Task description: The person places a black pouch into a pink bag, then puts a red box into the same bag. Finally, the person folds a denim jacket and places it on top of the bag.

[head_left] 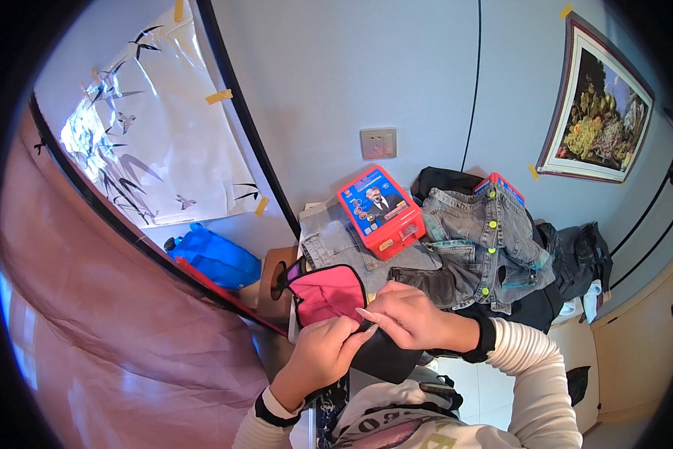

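Observation:
My left hand (324, 352) and my right hand (406, 317) meet in front of my body, thumbs and fingertips close together. Between them they pinch the edge of a black piece of fabric (385, 354), which hangs down toward my lap. Just beyond the fingertips lies a pink cloth (330, 294) with black edging; whether it joins the black fabric, I cannot tell. Right behind my right hand is a dark folded item (423, 278) on the clothes. The pinched edge itself is mostly covered by my fingers.
A red box with a blue printed lid (380, 210) rests on grey denim (328, 241). To its right lies a grey denim jacket (482, 247) with yellow-green buttons. Dark garments (577, 258) are heaped farther right. A blue bag (215, 258) and a pink sheer curtain (145, 337) are at left.

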Motion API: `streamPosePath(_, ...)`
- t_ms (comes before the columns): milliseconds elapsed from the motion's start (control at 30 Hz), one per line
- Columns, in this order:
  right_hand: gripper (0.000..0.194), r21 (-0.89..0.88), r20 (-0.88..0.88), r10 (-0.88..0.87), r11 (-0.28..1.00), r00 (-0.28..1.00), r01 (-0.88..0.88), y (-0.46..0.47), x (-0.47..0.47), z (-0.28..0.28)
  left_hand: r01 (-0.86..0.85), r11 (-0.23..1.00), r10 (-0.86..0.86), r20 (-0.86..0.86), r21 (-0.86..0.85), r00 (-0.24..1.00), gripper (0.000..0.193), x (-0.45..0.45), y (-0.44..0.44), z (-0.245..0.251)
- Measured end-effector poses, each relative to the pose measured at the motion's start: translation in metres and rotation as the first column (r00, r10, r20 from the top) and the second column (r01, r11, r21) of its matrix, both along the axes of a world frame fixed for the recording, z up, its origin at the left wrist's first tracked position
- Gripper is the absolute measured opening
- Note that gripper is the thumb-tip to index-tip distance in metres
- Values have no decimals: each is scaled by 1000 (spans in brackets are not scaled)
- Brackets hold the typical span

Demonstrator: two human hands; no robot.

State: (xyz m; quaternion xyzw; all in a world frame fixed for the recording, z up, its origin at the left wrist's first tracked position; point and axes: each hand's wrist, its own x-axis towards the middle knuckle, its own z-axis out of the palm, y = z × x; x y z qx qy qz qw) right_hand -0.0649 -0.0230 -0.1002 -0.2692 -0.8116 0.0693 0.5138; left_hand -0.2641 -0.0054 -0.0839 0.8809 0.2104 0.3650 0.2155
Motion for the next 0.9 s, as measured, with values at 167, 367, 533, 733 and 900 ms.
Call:
streamPosePath(167, 5, -86, -40, -65, 994, 997, 61, -4, 8, -4, -92, 991, 99, 66, -94, 993, 13, -4, 4, -25)
streamPosePath(367, 11, -89, 61, -113, 989, 992, 118, -5, 16, -5, -342, 936, 349, 94, -86, 932, 29, -14, 11, -25)
streamPosePath(533, 10, -100, 107, 30, 995, 994, -19, -4, 4, -3, 22, 936, -52, -76, -352, 996, 36, -5, 5, -10)
streamPosePath(733, 15, -651, -72, 63, 753, 995, -95, -6, 9, 6, 67, 942, -44, 78, -328, 996, 29, 7, 3, -11)
streamPosePath(900, 20, -572, -32, 205, 799, 978, -187, -10, 18, 6, -26, 924, 85, 139, -381, 987, 24, 6, 0, -12)
